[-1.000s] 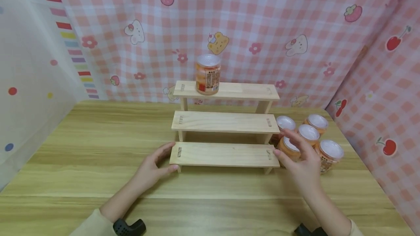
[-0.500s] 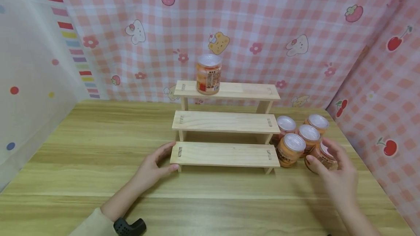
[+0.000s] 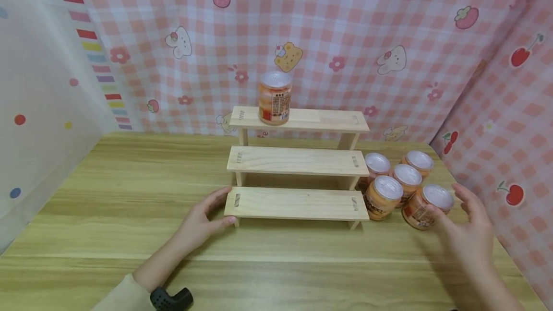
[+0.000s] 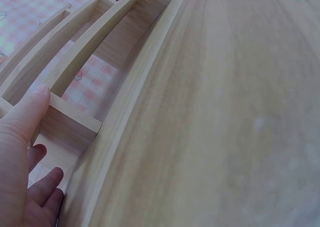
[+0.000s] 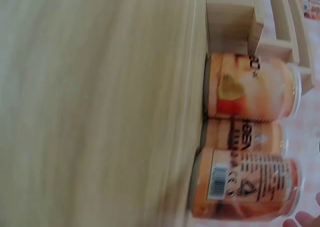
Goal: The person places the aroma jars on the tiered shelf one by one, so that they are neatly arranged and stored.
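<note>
A three-step wooden display stand (image 3: pixel 295 161) stands on the table. My left hand (image 3: pixel 200 220) holds the left end of its lowest step, thumb at the front corner and a finger at the back corner. In the left wrist view the thumb (image 4: pixel 27 114) lies against the plank's edge. My right hand (image 3: pixel 468 229), fingers spread, is beside the front-right jar (image 3: pixel 421 215), its thumb overlapping the jar in the head view. Only fingertips (image 5: pixel 305 218) show in the right wrist view. One silver-lidded jar of orange fruit (image 3: pixel 275 100) stands on the top step.
Several more silver-lidded jars (image 3: pixel 383 198) are grouped upright at the stand's right end. Pink checked cloth (image 3: pixel 194 76) hangs behind and to the right. A white dotted sheet (image 3: pixel 39 124) is at the left. The wood-grain table (image 3: pixel 276 268) extends in front.
My right hand has left the right end of the stand, moved right across the front jars and now is at the rightmost one. The left hand stays at the stand.
</note>
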The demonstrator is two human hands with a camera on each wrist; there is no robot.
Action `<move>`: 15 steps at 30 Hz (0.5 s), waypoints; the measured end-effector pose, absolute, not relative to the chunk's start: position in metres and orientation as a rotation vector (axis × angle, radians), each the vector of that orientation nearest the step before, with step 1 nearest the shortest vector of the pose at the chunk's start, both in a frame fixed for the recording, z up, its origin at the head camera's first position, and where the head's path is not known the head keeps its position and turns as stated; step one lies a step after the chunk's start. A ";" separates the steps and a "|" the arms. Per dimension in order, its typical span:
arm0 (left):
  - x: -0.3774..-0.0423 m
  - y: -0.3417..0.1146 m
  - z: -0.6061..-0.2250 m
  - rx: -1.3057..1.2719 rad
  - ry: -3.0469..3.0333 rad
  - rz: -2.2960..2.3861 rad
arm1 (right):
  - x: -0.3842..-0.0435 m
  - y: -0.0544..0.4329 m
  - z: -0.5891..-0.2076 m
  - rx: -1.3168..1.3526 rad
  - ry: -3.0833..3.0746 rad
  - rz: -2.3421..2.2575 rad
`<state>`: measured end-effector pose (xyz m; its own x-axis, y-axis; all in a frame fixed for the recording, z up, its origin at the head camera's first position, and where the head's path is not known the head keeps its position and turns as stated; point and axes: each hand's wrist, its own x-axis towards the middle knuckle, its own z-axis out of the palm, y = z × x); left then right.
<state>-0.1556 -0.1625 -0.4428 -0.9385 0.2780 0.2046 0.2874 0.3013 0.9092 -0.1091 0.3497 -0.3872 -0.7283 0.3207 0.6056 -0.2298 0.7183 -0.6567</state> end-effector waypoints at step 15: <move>-0.155 -0.163 -0.443 -0.550 -2.526 -1.759 | -0.117 0.373 -0.404 -0.163 -2.420 1.154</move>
